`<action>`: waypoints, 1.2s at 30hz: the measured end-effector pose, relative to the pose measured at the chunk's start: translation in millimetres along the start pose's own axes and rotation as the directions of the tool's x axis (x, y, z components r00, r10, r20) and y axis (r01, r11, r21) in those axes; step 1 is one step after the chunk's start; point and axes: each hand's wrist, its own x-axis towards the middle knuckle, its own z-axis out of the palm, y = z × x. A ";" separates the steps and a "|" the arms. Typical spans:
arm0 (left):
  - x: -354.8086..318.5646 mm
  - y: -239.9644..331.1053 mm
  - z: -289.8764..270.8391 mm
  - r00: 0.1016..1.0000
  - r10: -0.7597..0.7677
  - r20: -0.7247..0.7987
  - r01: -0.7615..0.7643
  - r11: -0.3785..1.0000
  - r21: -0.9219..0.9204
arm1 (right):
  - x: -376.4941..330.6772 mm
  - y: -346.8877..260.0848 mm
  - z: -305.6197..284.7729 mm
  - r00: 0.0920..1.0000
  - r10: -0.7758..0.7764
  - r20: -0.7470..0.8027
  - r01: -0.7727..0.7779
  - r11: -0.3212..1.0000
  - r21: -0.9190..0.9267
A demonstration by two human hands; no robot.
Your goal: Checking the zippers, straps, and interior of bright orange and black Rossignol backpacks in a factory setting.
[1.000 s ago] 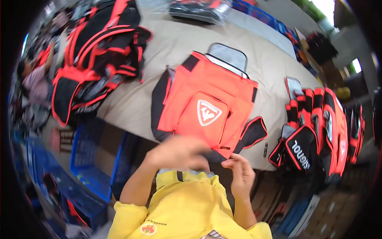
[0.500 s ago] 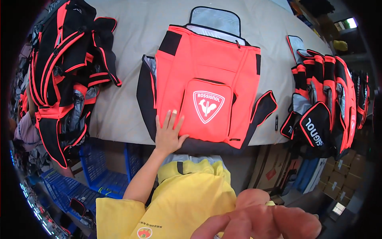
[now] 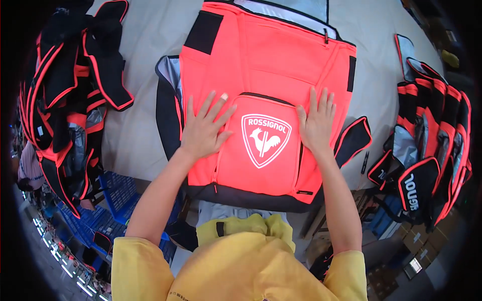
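- I saw the orange bag [image 3: 266, 95] lying flat on the grey counter [image 3: 135, 135], in the middle of the frame, with its black lower edge at the counter's near side, just above the person's yellow shirt [image 3: 241, 266].
- The front pocket [image 3: 263, 145] with a white shield emblem was in the lower centre of the bag, and both hands were beside it.
- The left hand [image 3: 203, 133] lay palm down on the left side of the pocket, the fingers spread and pointing to the upper right; its grip was wide open and held nothing, it only pressed on the fabric.
- The right hand [image 3: 316, 125] lay palm down on the right side of the pocket, the fingers close together and pointing up; its grip was also open and empty, flat on the bag.
- Both forearms came from the lower edge of the frame and went upward, a little outward from the body, the wrists almost straight.
- In my judgement the step in hand was smoothing the bag's front. To do it well, I would keep both palms flat, press evenly, and move them from the pocket outward, so the fabric has no fold and the bag does not slide on the counter.
- At the left edge of the frame a pile of black and orange bags [image 3: 70, 100] lay well apart from the hands.
- At the right edge there was another pile of bag parts [image 3: 432, 145], near the bag's black side flap [image 3: 354, 140].
- Blue crates [image 3: 115, 195] stood under the counter in the lower left.
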 end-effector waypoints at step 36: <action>3.7 -0.3 39.9 0.990 -0.025 -0.140 0.018 0.999 -0.049 | 3.6 23.6 40.1 0.975 -0.029 -0.222 0.093 0.955 0.283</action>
